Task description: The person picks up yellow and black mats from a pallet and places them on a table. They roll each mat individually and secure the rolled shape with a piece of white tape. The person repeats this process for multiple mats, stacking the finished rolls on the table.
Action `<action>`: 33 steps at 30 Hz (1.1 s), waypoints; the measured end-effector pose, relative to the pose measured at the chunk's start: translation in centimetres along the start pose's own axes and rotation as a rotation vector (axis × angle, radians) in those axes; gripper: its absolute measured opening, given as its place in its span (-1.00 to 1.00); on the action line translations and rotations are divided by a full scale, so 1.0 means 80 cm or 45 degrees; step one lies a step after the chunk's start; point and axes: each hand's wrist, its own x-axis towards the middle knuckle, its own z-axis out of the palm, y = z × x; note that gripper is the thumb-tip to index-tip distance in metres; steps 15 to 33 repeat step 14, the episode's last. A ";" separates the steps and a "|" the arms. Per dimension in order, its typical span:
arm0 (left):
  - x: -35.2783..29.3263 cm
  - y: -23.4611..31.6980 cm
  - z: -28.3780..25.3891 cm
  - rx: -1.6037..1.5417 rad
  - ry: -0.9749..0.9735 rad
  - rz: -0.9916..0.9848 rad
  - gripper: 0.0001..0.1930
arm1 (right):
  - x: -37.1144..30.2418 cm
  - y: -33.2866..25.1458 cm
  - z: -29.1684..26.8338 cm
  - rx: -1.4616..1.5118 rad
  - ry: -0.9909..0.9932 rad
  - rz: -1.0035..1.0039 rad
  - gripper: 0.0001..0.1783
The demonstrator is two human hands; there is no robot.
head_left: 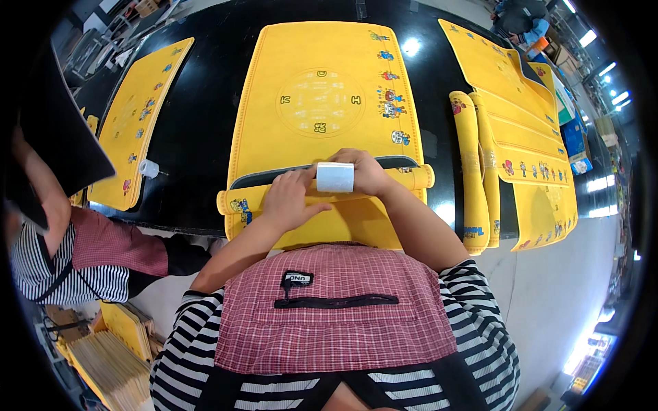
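A large yellow mat (267, 82) with cartoon figures along its edge lies before me, its near end turned up into a roll (404, 179). My left hand (290, 200) bears on that roll, fingers curled over it and thumb stretched to the right. Just beside it, my right hand (364, 171) grips a roll of whitish tape (335, 177) above the rolled edge. The tape covers part of both hands' fingers. Below the roll, a flap of the mat hangs at the table's near edge.
Two rolled mats (465, 171) lie to the right, beside several flat yellow mats (531, 130). Another mat (140, 123) and a tape roll (149, 168) are on the black table (199, 103) at left. A co-worker (75, 253) stands left, holding a dark sheet (65, 130). Stacked mats (113, 363) stand lower left.
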 end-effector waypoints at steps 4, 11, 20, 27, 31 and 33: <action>0.013 0.025 -0.024 -0.204 0.460 0.162 -0.40 | 0.009 0.007 0.003 -0.041 -0.005 0.174 -0.69; 0.057 0.023 -0.048 -0.515 -0.108 -0.065 -0.86 | 0.001 -0.015 0.001 -0.377 0.044 -0.127 -0.32; 0.071 0.005 -0.038 -0.844 -0.257 -0.418 -0.86 | -0.037 -0.035 0.022 -0.492 0.254 -0.373 0.09; 0.071 0.005 -0.038 -0.844 -0.257 -0.418 -0.86 | -0.037 -0.035 0.022 -0.492 0.254 -0.373 0.09; 0.071 0.005 -0.038 -0.844 -0.257 -0.418 -0.86 | -0.037 -0.035 0.022 -0.492 0.254 -0.373 0.09; 0.071 0.005 -0.038 -0.844 -0.257 -0.418 -0.86 | -0.037 -0.035 0.022 -0.492 0.254 -0.373 0.09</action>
